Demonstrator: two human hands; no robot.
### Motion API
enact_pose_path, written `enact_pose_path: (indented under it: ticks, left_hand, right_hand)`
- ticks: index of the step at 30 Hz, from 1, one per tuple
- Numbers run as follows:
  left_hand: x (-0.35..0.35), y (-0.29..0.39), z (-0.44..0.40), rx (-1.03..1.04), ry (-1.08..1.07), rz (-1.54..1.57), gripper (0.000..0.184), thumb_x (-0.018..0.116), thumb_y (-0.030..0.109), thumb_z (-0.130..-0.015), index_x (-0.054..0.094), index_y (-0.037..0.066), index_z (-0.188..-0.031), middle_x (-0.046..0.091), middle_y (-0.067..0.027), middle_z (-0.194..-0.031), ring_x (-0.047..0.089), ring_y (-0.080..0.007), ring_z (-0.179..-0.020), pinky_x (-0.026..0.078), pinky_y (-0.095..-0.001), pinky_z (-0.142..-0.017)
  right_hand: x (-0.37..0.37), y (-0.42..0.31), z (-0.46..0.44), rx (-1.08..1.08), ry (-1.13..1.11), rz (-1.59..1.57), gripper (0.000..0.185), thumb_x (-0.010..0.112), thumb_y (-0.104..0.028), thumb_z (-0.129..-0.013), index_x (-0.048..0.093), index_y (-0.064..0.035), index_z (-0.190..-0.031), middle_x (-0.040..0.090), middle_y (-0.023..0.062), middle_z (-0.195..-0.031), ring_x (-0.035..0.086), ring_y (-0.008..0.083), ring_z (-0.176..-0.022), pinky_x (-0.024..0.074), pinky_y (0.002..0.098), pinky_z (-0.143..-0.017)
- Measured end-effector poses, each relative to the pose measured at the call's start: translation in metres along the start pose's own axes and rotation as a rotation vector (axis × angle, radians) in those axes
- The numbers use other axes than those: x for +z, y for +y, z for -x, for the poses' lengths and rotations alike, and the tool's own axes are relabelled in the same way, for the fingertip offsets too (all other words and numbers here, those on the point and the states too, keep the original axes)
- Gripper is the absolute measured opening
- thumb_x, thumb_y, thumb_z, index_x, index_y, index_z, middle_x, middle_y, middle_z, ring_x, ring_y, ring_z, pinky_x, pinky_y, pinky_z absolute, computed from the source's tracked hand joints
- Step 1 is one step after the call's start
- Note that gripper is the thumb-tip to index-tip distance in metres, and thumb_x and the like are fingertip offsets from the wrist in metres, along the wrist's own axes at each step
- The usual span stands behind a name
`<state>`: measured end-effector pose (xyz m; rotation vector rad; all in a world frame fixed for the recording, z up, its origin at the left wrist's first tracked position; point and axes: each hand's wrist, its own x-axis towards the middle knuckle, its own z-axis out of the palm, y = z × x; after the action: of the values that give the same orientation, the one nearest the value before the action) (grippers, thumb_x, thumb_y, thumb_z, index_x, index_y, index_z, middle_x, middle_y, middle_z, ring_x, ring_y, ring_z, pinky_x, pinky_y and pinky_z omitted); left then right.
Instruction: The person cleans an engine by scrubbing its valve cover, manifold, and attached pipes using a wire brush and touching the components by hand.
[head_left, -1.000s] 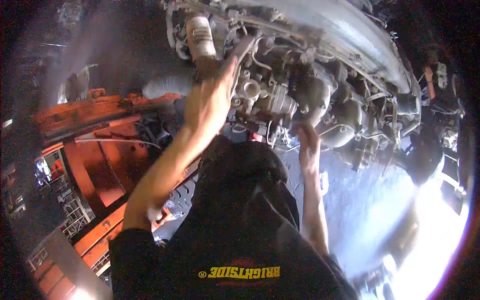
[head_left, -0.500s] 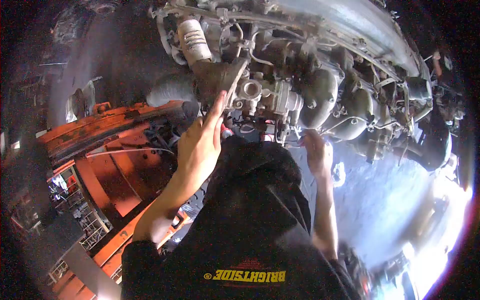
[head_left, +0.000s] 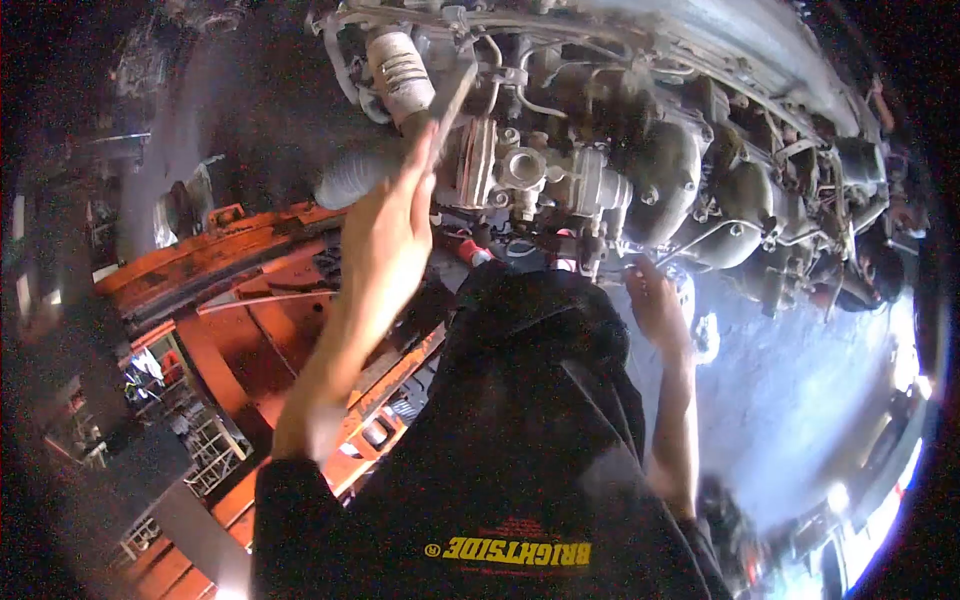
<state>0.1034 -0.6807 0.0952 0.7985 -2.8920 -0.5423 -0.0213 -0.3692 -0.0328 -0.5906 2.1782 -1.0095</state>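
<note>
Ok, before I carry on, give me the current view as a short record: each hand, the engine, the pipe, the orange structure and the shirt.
Left hand: raised, fingers at the edge of a flat-edged metal part
Right hand: beside small fittings; grip unclear
Engine: grimy metal, across the top of the view
Pipe: pale, banded, above the left hand
Orange beam: left of the left hand
Shirt: dark, yellow BRIGHTSIDE print
</note>
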Motion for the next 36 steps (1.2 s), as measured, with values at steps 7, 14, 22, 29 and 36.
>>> enact_pose_path:
  ticks: [7,14,22,29,36]
  left_hand:
    - [0.018,0.013,0.002,-0.089,-0.050,-0.100,0.052,0.051,0.025,-0.101,0.038,0.027,-0.152,0.064,-0.0273,-0.077,0.067,-0.0423,-0.071,0.054,-0.0521,-0.062]
    - [0.012,-0.038,-0.019,-0.034,0.116,0.138,0.043,0.046,0.027,-0.104,0.046,0.025,-0.147,0.067,-0.0244,-0.093,0.069,-0.0396,-0.079,0.054,-0.0467,-0.069]
    - [0.023,-0.053,0.020,0.124,0.026,0.391,0.054,0.051,0.009,-0.101,0.040,0.022,-0.151,0.062,-0.0312,-0.114,0.064,-0.0457,-0.100,0.050,-0.0395,-0.086]
    - [0.032,-0.051,-0.019,0.062,0.008,0.302,0.045,0.052,0.024,-0.101,0.047,0.033,-0.146,0.068,-0.0219,-0.102,0.067,-0.0394,-0.088,0.052,-0.0471,-0.073]
    - [0.030,-0.018,0.042,-0.005,0.115,-0.007,0.058,0.056,0.024,-0.099,0.035,0.037,-0.152,0.067,-0.0270,-0.088,0.068,-0.0446,-0.072,0.056,-0.0531,-0.061]
  right_hand:
    - [0.016,-0.008,-0.011,-0.084,0.045,-0.013,0.019,0.053,-0.013,-0.099,0.060,-0.0021,-0.113,0.068,0.0225,-0.092,0.068,0.0319,-0.082,0.0508,0.0409,-0.072]
    - [0.005,-0.046,-0.017,-0.101,0.138,0.078,0.016,0.054,-0.008,-0.098,0.063,0.0017,-0.106,0.063,0.0175,-0.076,0.060,0.0227,-0.066,0.0478,0.0351,-0.064]
    - [0.012,-0.029,-0.016,-0.008,0.100,-0.166,0.032,0.050,-0.024,-0.104,0.060,0.0010,-0.121,0.067,0.0074,-0.087,0.060,0.0139,-0.082,0.0487,0.0309,-0.076]
    - [0.038,-0.009,-0.037,0.021,0.370,-0.211,0.047,0.047,-0.037,-0.106,0.055,0.0060,-0.125,0.065,0.0151,-0.108,0.060,0.0192,-0.099,0.0480,0.0318,-0.088]
    - [0.031,-0.001,-0.045,-0.042,0.237,-0.269,0.047,0.042,-0.040,-0.108,0.057,0.0030,-0.120,0.062,0.0098,-0.098,0.056,0.0164,-0.091,0.0458,0.0303,-0.082]
